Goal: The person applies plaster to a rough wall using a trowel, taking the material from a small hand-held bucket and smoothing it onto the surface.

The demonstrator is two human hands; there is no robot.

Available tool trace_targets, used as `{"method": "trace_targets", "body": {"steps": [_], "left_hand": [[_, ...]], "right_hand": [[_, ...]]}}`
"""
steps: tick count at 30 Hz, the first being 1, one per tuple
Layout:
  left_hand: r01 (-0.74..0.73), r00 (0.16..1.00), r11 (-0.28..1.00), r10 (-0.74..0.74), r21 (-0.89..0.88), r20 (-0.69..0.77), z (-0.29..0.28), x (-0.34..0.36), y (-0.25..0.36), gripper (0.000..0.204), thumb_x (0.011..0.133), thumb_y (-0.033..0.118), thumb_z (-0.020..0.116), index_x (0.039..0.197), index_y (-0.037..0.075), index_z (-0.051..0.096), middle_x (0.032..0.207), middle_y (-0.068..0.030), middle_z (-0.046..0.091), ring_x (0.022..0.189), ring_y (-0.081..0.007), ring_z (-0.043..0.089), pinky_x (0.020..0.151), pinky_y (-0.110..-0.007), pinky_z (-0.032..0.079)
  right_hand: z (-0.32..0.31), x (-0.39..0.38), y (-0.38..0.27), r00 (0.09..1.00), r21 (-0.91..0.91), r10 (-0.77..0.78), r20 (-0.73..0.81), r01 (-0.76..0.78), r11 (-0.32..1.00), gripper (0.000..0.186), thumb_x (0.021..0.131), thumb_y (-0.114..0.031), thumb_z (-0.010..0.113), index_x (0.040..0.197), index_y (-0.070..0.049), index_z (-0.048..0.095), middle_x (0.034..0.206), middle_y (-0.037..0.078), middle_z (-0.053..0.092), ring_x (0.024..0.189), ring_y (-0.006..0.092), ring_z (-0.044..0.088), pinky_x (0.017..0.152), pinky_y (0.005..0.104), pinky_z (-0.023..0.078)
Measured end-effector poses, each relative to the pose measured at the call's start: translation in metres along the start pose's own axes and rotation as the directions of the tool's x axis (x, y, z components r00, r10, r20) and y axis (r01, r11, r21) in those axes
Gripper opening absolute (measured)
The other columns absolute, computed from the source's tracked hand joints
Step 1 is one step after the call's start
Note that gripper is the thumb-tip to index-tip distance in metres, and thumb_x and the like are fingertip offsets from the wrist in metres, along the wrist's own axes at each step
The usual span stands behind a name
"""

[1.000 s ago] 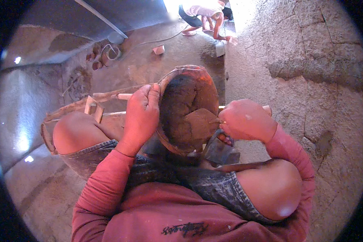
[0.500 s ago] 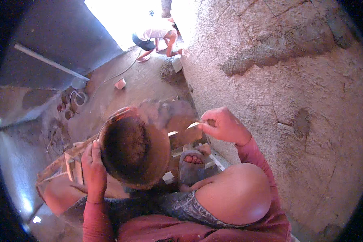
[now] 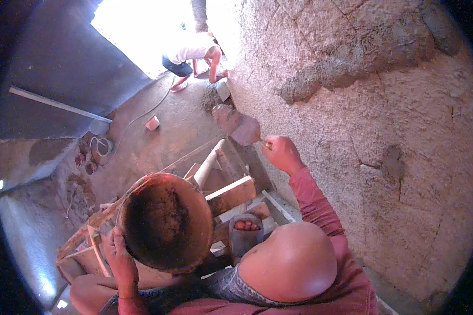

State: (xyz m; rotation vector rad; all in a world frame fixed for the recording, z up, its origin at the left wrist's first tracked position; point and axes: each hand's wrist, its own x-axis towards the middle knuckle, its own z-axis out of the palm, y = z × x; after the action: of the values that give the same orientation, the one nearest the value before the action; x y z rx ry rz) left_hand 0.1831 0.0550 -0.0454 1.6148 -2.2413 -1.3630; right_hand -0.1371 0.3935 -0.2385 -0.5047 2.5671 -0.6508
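Observation:
My left hand point(image 3: 121, 252) grips the left rim of a round, rust-stained bucket point(image 3: 168, 220), which has dark, wet-looking material inside. My right hand point(image 3: 281, 155) is closed on the handle of a trowel point(image 3: 236, 126), held out above and to the right of the bucket, near the rough wall. A grey-brown lump of mortar covers the trowel's blade. My bent right knee point(image 3: 289, 260) lies below that arm, and my foot point(image 3: 247, 224) is on the wooden framework point(image 3: 231, 189) beside the bucket.
Rough plastered wall point(image 3: 352, 131) with a darker band fills the right. A co-worker point(image 3: 189, 52) bends by a bright opening beyond. Below, on the floor point(image 3: 142, 142), are a hose, several containers point(image 3: 102, 147) and a small block point(image 3: 152, 123). A long pipe point(image 3: 60, 105) runs along the dark surface at left.
My right hand has moved away from the bucket, up toward the wall, carrying the loaded trowel. The bucket and my left hand sit lower and further left in view, and the view has shifted.

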Motion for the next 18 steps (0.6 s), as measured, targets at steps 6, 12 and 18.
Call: {"method": "trace_targets", "body": {"steps": [6,12,18], "left_hand": [[-0.042,0.998,0.996,0.046,0.082,-0.049,0.005,0.002,-0.001,0.043,0.111,0.032,0.045,0.113,-0.005,0.065,0.098,-0.0067,0.063,0.093,-0.0138,0.055,0.088,-0.03,0.045],[-0.083,0.997,0.983,0.081,0.162,0.022,0.003,0.005,0.007,0.043,0.111,0.033,0.047,0.112,-0.007,0.065,0.102,-0.0087,0.061,0.095,-0.0168,0.054,0.09,-0.032,0.044],[-0.101,0.995,0.987,0.099,0.125,0.024,0.0,0.007,-0.004,0.043,0.111,0.033,0.047,0.113,-0.006,0.065,0.104,-0.0086,0.062,0.098,-0.016,0.054,0.092,-0.031,0.044]], "right_hand": [[-0.006,-0.017,-0.025,0.991,0.016,-0.064,0.118,0.062,0.998,0.025,0.086,-0.03,0.067,0.083,-0.005,0.067,0.086,0.023,0.069,0.086,0.0445,0.068,0.075,0.0537,0.053],[-0.016,-0.03,-0.015,0.994,0.031,-0.11,0.004,0.109,0.993,0.027,0.084,-0.029,0.071,0.084,-0.002,0.067,0.077,0.021,0.066,0.073,0.0423,0.066,0.064,0.0481,0.049],[-0.035,-0.031,0.012,0.996,-0.021,0.036,-0.084,-0.038,0.999,0.028,0.086,-0.03,0.067,0.082,-0.002,0.067,0.079,0.023,0.067,0.078,0.0452,0.067,0.068,0.0527,0.051]]}}
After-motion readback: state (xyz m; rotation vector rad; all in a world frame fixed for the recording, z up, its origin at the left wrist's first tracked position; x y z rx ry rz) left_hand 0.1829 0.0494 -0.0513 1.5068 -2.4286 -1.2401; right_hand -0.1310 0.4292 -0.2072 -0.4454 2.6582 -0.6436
